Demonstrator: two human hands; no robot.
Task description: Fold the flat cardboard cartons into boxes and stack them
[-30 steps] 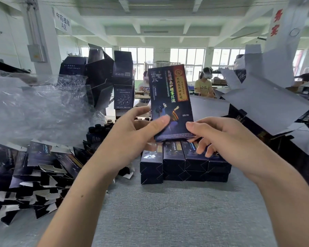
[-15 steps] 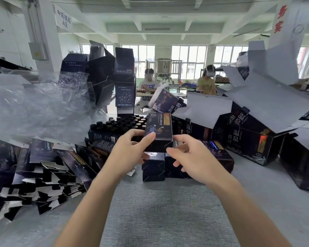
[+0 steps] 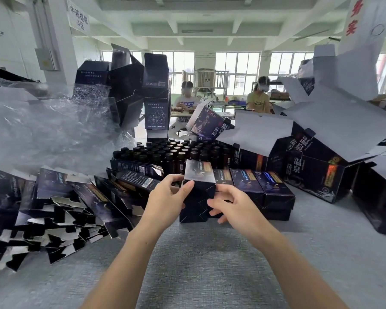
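— What is the left hand [image 3: 165, 200] doing?
— It grips a folded dark box [image 3: 197, 175], with the thumb on the near end and the fingers curled round the left side.
— And the right hand [image 3: 231, 206]?
— Its fingers are loosely bent, and the forefinger tip is at the box's right edge.
— Where is that box?
— At the left end of the row of finished boxes [image 3: 265, 186] on the grey table [image 3: 198, 264]. Its top is higher than theirs.
— What's around it?
— Flat cartons [image 3: 54, 208] are heaped to the left, and capped bottles [image 3: 176, 152] stand just behind.
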